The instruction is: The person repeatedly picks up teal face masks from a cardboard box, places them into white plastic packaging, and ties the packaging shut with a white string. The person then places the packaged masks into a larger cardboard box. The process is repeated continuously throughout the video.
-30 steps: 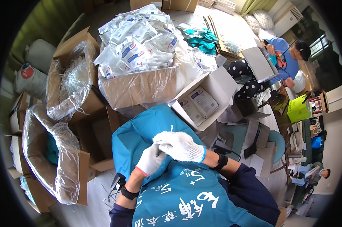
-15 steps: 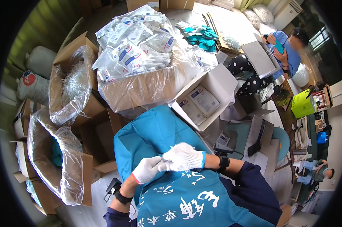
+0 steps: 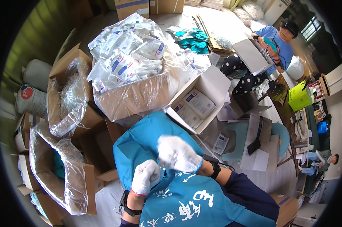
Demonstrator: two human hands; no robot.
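Note:
Both my hands wear white knitted gloves and are held over the teal apron (image 3: 171,204) on my lap. My left hand (image 3: 145,176) is curled into a fist, and whatever it grips, if anything, is hidden. Just up and to the right, my right hand (image 3: 179,154) has its fingers bent in, slightly smeared by motion; I cannot make out anything in it. A small gap separates the two hands. Beyond my knees, an open white box (image 3: 220,85) holds flat white-and-blue packets (image 3: 199,103). Left of it, a big carton (image 3: 135,96) lined with clear plastic is heaped with silvery sachets (image 3: 122,56).
Plastic-lined cartons (image 3: 86,189) stand at the left, one with shredded filler (image 3: 72,90). Teal pieces (image 3: 197,39) lie at the back. A co-worker (image 3: 280,41) sits at the far right holding a teal piece. Open grey-white boxes (image 3: 258,140) rest on a teal chair (image 3: 231,145).
My hands, earlier touching each other, have come apart; the right one has risen and its fingers have curled. The whole view has shifted slightly.

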